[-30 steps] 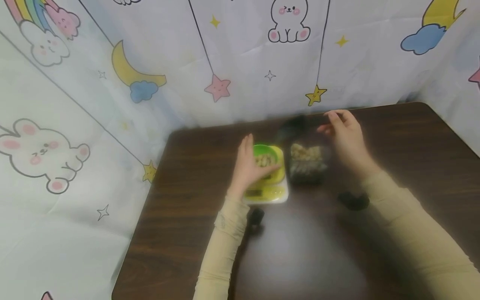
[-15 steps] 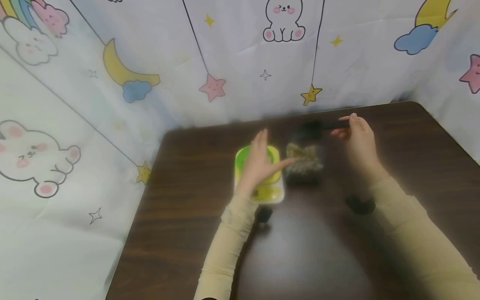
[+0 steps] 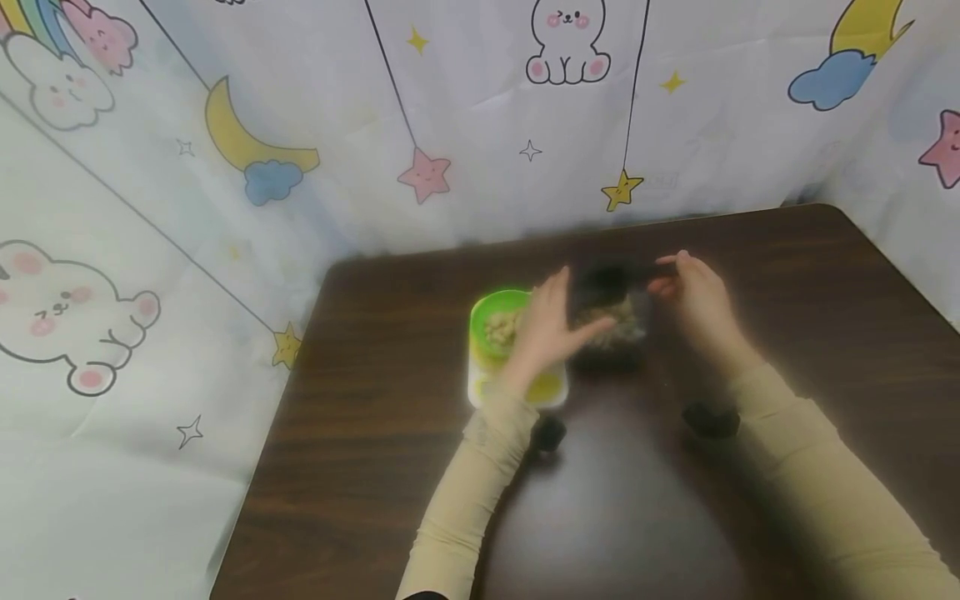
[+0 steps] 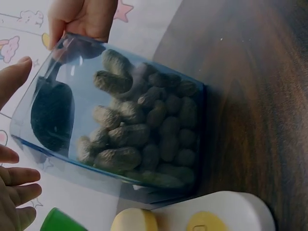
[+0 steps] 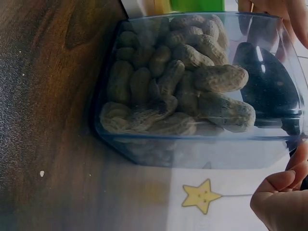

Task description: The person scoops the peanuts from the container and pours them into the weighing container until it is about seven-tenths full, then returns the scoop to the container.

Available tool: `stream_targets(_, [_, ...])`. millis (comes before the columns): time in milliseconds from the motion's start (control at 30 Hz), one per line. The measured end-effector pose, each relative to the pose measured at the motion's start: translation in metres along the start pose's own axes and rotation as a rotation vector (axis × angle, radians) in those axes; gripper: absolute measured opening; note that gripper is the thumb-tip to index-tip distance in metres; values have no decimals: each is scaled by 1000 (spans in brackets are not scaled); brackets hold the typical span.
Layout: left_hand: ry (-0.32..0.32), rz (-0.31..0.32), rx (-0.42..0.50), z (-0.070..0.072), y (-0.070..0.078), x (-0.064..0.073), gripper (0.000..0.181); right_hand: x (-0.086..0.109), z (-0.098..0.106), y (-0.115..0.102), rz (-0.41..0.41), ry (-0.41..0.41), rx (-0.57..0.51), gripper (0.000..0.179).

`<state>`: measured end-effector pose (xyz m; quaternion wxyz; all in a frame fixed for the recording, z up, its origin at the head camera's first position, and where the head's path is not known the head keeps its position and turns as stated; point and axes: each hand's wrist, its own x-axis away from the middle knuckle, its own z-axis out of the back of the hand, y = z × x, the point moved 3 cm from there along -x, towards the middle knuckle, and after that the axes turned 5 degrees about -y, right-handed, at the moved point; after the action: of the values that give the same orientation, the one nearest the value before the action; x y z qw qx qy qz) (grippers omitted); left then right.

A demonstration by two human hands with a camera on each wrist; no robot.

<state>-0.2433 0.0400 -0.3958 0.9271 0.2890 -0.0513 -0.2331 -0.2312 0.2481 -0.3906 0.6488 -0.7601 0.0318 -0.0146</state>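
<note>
My right hand (image 3: 693, 292) pinches the handle of a black scoop (image 3: 609, 282). Through the clear wall, the right wrist view shows the scoop's dark bowl inside the container's upper part, above the peanuts (image 5: 168, 86). The clear plastic container (image 5: 216, 153) stands on the table, partly filled with unshelled peanuts. My left hand (image 3: 551, 329), thumb and fingers spread, is at the container's left side; whether it touches the wall I cannot tell. Partly behind that hand, a green bowl (image 3: 486, 307) with peanuts sits on a yellow-and-white kitchen scale (image 3: 480, 392).
A dark wood table (image 3: 375, 400) carries everything, with a patterned curtain (image 3: 480, 108) along its back edge. Small dark objects show beside each wrist. A few pale crumbs lie on the tabletop near the container.
My left hand has moved right, from over the scale and bowl to the container's left side. The right hand moved right, then back left and lower, bringing the scoop to the container.
</note>
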Motion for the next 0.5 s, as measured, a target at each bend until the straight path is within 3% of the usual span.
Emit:
stream_targets(67, [-2, -3, 1, -3, 1, -1, 100, 0, 1, 2, -13, 11, 29, 30])
stream_targets(300, [-8, 17, 47, -7, 0, 1, 96, -1, 6, 7, -72, 54, 351, 33])
stream_targets(500, [-6, 24, 61, -7, 0, 2, 96, -4, 8, 11, -78, 63, 368, 30])
